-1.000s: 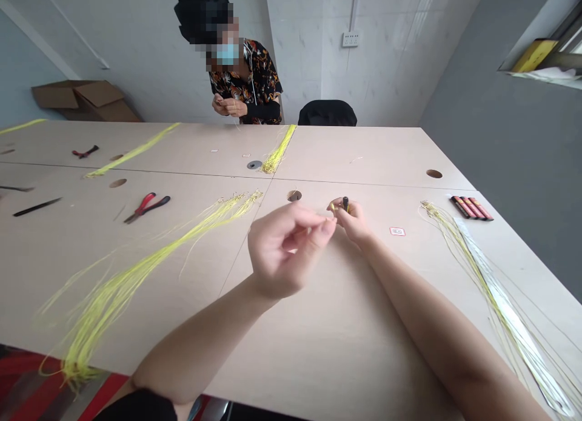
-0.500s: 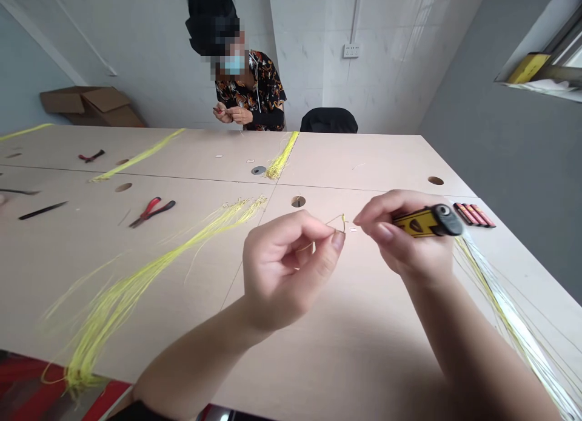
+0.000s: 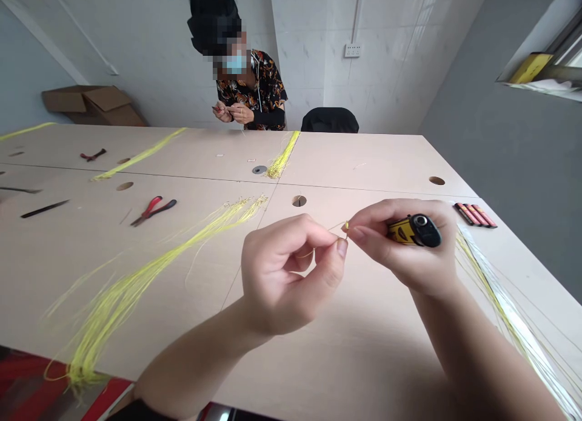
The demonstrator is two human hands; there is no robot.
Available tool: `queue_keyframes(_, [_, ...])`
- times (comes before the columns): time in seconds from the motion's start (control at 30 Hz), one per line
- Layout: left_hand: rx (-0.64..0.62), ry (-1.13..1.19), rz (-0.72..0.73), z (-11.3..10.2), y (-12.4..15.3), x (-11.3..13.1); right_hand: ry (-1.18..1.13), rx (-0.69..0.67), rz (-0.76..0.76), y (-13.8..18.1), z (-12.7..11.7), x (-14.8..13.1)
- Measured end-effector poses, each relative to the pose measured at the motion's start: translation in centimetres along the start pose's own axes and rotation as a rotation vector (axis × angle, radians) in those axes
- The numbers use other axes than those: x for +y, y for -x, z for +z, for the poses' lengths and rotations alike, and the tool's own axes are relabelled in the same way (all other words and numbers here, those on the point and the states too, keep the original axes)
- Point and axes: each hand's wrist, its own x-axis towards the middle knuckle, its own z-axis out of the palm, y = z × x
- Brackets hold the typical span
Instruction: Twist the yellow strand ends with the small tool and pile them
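Observation:
My left hand is closed, thumb and forefinger pinching a thin yellow cord whose small end stands up at the fingertips. My right hand is closed too, with a yellow-and-black tool tucked in its palm. The tool's rounded dark end points towards me; its other end is hidden, so its kind is unclear. The right thumb and forefinger meet at the cord's end, just beside the left fingertips. A bundle of yellow cords lies on the table to the left of my hands.
Red-and-black pliers and a dark pointed tool lie left on the table. Pink-and-black sticks and a pale strand bundle are at right. Across the table a masked person works with both hands.
My right hand has moved left, and its fingertips have closed on the cord's end beside my left fingers. The yellow-and-black tool has moved and turned with it.

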Motion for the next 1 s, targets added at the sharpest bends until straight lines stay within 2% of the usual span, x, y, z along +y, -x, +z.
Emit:
queue_keyframes(0.33, [-0.015,-0.013,0.009,0.0,-0.1,0.3,0.036,-0.023,-0.013,-0.1,0.0,-0.3])
queue_keyframes(0.5, [0.003,-0.011,0.012,-0.2,-0.1,0.1,0.077,0.063,-0.03,0.1,0.0,0.1])
queue_keyframes(0.6, [0.026,-0.006,0.014,-0.3,-0.1,0.1,0.137,0.139,-0.12,0.5,0.1,0.4])
queue_keyframes(0.77, [0.076,0.012,-0.001,-0.3,0.0,0.1,0.259,0.161,-0.333,1.2,0.7,0.4])
queue_keyframes(1.0, [0.075,0.016,-0.01,-0.3,0.0,0.1,0.274,0.182,-0.416,1.3,1.7,0.9])
